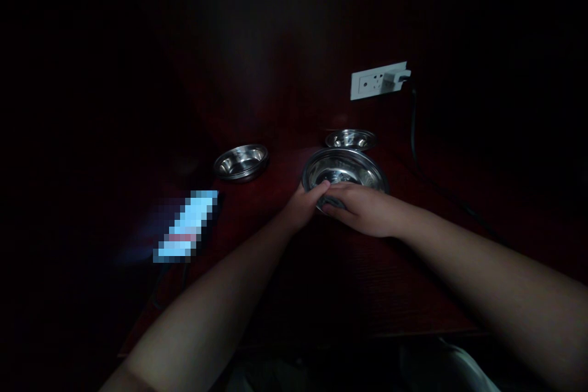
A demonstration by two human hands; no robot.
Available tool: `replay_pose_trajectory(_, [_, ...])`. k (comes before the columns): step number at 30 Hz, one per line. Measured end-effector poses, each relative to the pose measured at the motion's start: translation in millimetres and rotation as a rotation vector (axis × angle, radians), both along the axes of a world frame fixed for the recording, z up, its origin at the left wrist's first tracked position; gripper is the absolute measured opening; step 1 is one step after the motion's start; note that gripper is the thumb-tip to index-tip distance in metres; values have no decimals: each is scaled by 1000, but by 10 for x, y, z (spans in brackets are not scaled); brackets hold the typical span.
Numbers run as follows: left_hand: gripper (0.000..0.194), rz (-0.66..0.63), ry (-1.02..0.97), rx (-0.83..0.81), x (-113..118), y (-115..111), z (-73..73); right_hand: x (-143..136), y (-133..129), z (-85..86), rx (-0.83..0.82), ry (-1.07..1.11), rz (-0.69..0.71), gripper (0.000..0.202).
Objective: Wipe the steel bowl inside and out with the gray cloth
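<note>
A large shiny metal bowl [362,166] is at the centre right, its open side tipped partly toward me. My left hand [304,203] holds its near left rim, with the thumb over the edge and the fingers hidden behind or below. My right hand [361,207] reaches across the near side of the bowl with bent fingers. Between its thumb and fingers shows a small dull grey patch [334,201]; whether this is a cloth or part of the bowl I cannot make out. Just behind stands another shallow metal bowl [351,139].
More metal bowls, seemingly stacked [242,162], sit to the left on the dark red table [367,282]. A lit phone [187,226], its screen blurred, lies at front left. A white wall socket [367,84] holds a plug with a dark cable [413,135] trailing right. Surroundings are very dark.
</note>
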State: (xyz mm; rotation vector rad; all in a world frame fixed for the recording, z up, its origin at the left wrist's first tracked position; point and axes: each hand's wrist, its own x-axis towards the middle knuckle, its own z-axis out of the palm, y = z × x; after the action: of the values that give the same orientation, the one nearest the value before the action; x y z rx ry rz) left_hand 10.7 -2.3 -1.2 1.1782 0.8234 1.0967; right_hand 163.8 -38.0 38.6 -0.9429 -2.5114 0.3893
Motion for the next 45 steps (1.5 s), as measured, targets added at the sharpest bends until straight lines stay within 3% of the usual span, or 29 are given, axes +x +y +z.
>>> replay_pose_trajectory(24, [29,3,-3,8,22,-45,48,-4,-11,-7,9,12,9,30])
replay_pose_trajectory(45, [45,28,18,-14,-1,-2,0,-3,-16,1,7,8,11,31])
